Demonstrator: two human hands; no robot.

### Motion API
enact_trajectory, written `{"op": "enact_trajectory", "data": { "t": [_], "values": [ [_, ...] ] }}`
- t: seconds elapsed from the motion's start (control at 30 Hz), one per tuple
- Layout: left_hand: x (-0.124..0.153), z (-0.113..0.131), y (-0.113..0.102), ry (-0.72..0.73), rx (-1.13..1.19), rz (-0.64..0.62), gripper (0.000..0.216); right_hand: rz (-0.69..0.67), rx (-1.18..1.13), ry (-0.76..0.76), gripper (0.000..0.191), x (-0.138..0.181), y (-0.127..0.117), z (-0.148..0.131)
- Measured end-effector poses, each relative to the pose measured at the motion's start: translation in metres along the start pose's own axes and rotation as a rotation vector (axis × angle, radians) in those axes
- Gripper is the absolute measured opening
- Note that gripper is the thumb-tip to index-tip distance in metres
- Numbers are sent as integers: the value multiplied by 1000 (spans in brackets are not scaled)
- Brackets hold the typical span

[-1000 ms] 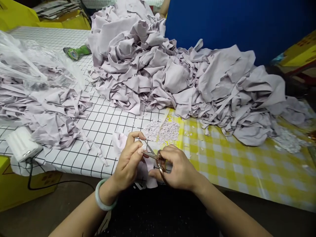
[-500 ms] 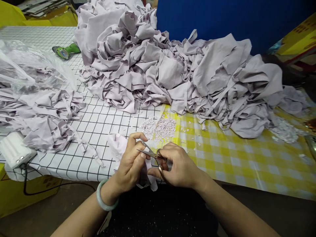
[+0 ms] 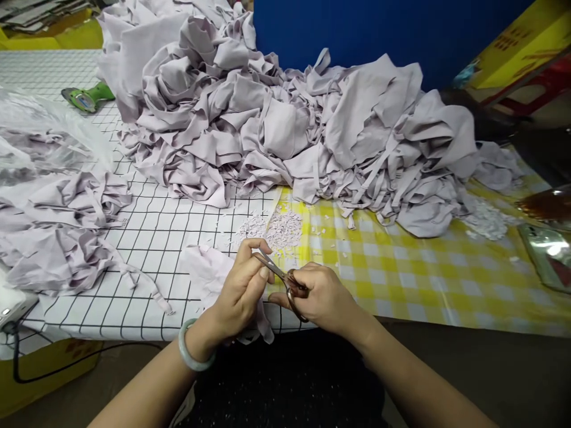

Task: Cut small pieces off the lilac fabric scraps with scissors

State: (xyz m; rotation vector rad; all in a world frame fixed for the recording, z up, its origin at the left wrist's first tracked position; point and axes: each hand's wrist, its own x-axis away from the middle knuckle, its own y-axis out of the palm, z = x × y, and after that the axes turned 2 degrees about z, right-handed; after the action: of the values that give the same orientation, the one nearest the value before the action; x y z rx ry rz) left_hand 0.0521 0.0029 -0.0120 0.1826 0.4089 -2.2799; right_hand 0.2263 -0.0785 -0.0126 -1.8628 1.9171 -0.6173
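Observation:
In my right hand (image 3: 330,297) is a pair of scissors (image 3: 277,270), its finger loops around my thumb and fingers and its blades pointing to the left. Pale lilac fabric (image 3: 206,272) is pinched in my left hand (image 3: 238,294), spreading out behind the wrist and hanging below the palm at the table edge. The blade tips lie at my left fingertips, with the blades close together. Whatever lies right between the blades is too small to make out. Just beyond my hands is a scatter of tiny fabric snippets (image 3: 285,229).
A large heap of lilac fabric pieces (image 3: 285,128) covers the back of the table. More pieces (image 3: 57,208) lie at the left by a plastic bag (image 3: 57,119). A green-handled tool (image 3: 89,96) is behind them. A phone (image 3: 546,255) rests at the right.
The scissor blades have closed from a wider spread. The view has swung to the right, showing the phone. My left hand keeps its hold on the fabric.

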Motion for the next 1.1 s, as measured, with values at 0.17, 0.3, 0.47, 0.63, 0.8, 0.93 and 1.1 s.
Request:
{"op": "enact_trajectory", "data": {
  "t": [0.17, 0.3, 0.47, 0.63, 0.8, 0.93, 1.1],
  "values": [
    [-14, -5, 10, -44, 8, -66, 29, -16, -184, 310, 59, 6, -7, 21],
    [-8, 1, -2, -86, 22, -52, 29, 113, -249, 394, 47, 12, -7, 28],
    [38, 14, -58, -223, 117, 292, 30, -62, -333, 75, 47, 14, 45, -1],
    [93, 34, -93, -253, -40, 571, 25, -190, -523, 3, 18, -1, 80, -47],
    [68, 49, -46, -223, -51, 254, 54, 66, -962, -113, 31, -3, 32, -76],
    [-40, 57, 20, -179, 436, 243, 45, 523, -655, -249, 40, -7, -11, -55],
    [-173, 70, 92, -84, 838, 60, 37, 1155, -204, -95, 20, -40, -134, -8]
  ]
}}
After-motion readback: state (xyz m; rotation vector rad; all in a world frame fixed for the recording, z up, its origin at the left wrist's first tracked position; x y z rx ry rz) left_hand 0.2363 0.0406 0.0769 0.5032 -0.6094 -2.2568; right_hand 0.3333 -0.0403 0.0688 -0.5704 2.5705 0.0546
